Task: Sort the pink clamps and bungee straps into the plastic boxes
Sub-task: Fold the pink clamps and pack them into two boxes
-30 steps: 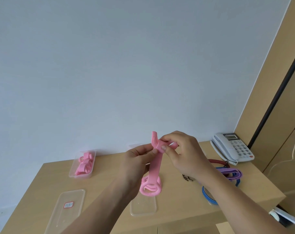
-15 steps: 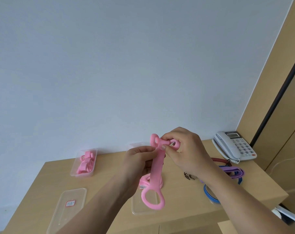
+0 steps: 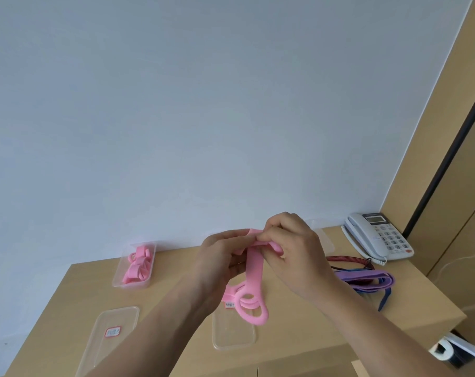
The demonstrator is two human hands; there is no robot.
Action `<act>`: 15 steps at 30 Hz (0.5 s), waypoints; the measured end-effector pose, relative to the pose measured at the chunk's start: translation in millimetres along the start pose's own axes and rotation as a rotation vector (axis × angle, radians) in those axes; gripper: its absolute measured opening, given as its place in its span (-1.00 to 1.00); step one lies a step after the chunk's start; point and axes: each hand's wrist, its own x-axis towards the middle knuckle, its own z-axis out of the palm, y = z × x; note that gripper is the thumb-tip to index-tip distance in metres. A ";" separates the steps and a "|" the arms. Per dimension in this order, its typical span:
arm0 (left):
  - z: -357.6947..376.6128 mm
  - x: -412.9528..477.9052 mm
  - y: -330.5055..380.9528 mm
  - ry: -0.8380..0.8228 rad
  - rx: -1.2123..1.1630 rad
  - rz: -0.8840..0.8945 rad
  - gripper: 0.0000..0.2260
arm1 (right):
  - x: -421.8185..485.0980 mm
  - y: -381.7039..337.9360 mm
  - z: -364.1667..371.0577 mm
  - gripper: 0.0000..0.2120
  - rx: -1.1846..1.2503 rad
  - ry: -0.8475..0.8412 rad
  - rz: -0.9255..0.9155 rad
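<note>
Over the worktop (image 3: 81,295), lower centre, left hand (image 3: 222,257) and right hand (image 3: 296,254) pinch the pink clamp (image 3: 254,270) at its top; seemingly light, bendy.

Clamps (image 3: 138,265) in box (image 3: 118,279) L, phone (image 3: 378,238) R

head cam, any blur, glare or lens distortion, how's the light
Head view: soft even light, no hard shadows or glare on the desk; the wide-angle lens leans the dark strip; the left hand and right hand pinching the pink clamp look slightly soft; the lid label is unreadable.
</note>
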 end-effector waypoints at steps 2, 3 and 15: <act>-1.4 1.0 -0.2 0.014 -0.024 0.007 -0.75 | 0.1 -1.1 -1.7 -0.78 0.025 -0.012 0.012; -1.9 1.7 -0.6 0.019 -0.031 0.012 -0.76 | 0.6 -1.7 -2.9 -0.81 0.053 -0.014 0.026; -2.0 2.3 -1.5 0.033 0.082 0.084 -0.70 | 13.8 1.6 -7.5 -0.92 0.280 -0.283 0.377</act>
